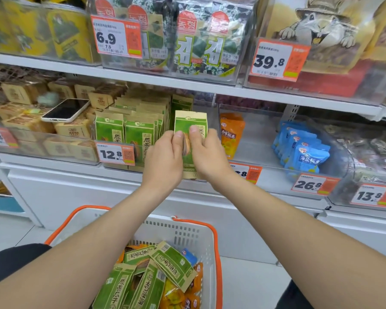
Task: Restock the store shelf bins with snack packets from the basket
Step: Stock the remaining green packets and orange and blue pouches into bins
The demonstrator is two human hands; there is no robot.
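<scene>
Both hands hold one green snack packet point(191, 121) upright at the right end of the clear shelf bin point(120, 167) with the 12.8 tag. My left hand point(165, 159) grips its left edge, thumb on the front. Gripping the right edge is my right hand point(206, 156), thumb also on the front. Rows of the same green packets point(125, 130) stand in that bin to the left. Below, the white basket with orange rim point(187, 233) holds several green packets point(143, 279), orange packets point(176, 297) and a blue one point(188, 256).
A phone point(65, 110) lies on brown boxes in the left bin. An orange packet point(231, 134) stands in the bin to the right, then blue packets point(303, 150). Seaweed packs fill the shelf above. A white cabinet front runs under the bins.
</scene>
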